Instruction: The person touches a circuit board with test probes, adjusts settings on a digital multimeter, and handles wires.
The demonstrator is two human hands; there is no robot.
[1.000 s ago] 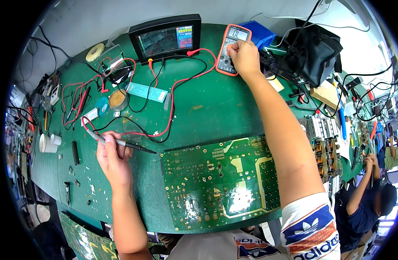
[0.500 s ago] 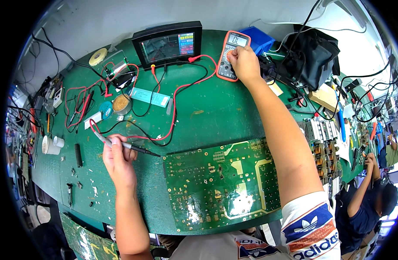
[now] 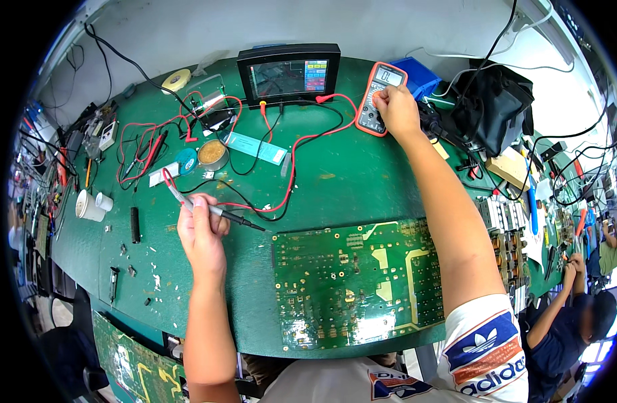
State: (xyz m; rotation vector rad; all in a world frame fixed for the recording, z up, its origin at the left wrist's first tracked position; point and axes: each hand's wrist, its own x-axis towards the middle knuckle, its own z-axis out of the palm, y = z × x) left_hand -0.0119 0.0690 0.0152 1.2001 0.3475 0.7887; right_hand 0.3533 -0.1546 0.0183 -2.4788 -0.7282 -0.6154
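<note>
Holding a probe (image 3: 216,210), right hand (image 3: 398,111) on multimeter (image 3: 369,112)

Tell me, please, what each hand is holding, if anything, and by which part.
The left hand holds a test probe by its grey section; the right hand touches the multimeter, any grip unclear.

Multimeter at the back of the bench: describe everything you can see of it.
The multimeter has an orange-red rim around a dark face, plastic by its look. Its pale display shows characters at the far end; a dial sits mid-face, with round sockets at the near end. It lies face up on the green bench, far end slanting right, between the black-framed screen and the blue bin. The right hand's fingers are on the dial, partly covering it.
</note>
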